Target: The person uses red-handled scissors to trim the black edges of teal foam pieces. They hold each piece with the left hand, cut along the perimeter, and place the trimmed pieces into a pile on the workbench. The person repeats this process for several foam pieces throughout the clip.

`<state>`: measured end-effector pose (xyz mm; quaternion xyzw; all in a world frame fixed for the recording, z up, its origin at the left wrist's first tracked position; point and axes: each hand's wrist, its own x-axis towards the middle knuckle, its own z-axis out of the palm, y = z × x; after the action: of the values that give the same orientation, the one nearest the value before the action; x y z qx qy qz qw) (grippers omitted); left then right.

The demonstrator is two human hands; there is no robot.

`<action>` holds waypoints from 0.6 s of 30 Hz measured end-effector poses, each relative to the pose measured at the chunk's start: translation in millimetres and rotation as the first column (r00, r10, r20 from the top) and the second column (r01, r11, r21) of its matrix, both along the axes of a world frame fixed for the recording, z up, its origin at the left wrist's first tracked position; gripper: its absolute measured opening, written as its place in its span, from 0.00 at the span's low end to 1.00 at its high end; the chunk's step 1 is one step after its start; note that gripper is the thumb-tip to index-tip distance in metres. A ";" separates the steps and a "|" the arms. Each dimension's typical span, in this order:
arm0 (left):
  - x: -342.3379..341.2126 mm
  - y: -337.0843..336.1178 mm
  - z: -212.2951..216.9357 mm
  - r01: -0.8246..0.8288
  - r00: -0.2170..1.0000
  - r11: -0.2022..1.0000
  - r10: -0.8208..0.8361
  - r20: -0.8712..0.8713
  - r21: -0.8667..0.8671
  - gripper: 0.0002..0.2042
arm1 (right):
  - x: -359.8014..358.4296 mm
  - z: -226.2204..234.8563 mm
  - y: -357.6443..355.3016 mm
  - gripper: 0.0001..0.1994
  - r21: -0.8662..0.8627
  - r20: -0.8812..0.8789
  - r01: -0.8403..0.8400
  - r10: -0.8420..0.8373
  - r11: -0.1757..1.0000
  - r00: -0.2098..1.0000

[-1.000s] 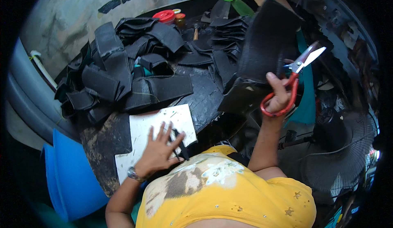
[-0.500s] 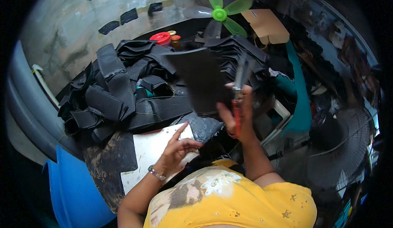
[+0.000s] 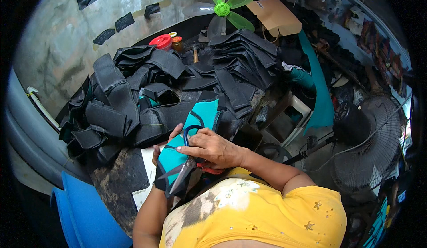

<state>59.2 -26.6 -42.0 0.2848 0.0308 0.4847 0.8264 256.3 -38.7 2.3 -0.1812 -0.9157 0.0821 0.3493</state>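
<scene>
My right hand grips red-handled scissors, blades pointing down and left, open at the lower edge of a piece of sheet material that is teal on one face and black on the other. My left hand holds that piece from behind and is mostly hidden by it; only fingertips show near its upper left edge. The piece stands tilted up in front of my chest, over a white paper pattern on the dark worktable.
A big heap of black cut pieces covers the table, with a stacked pile at the back right. Behind stand a green fan, a red lid and a cardboard piece. A black floor fan is right, blue sheet lower left.
The scissors came down from high on the right to the piece before my chest. My left hand left the white pattern and now holds the teal-faced piece, which has turned toward me.
</scene>
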 end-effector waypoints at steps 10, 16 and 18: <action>2.6 4.4 4.2 -0.178 0.966 0.982 0.188 -0.177 0.069 0.52 | 4.0 -22.0 5.6 0.28 0.027 0.122 0.251 -0.253 0.968 0.960; -4.5 10.3 -10.8 -0.131 0.981 0.989 0.139 -0.132 0.067 0.47 | 1.3 -25.5 9.7 0.27 0.105 0.062 0.291 -0.299 0.951 0.952; -6.2 10.8 -12.5 -0.081 0.995 0.990 0.074 -0.069 -0.113 0.42 | 0.9 -26.0 12.5 0.26 0.114 0.052 0.275 -0.282 0.955 0.958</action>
<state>53.1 -15.8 -54.5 0.2506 0.0968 0.5043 0.8207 257.2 -26.2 -23.7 -0.2923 -0.8953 -0.0225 0.3353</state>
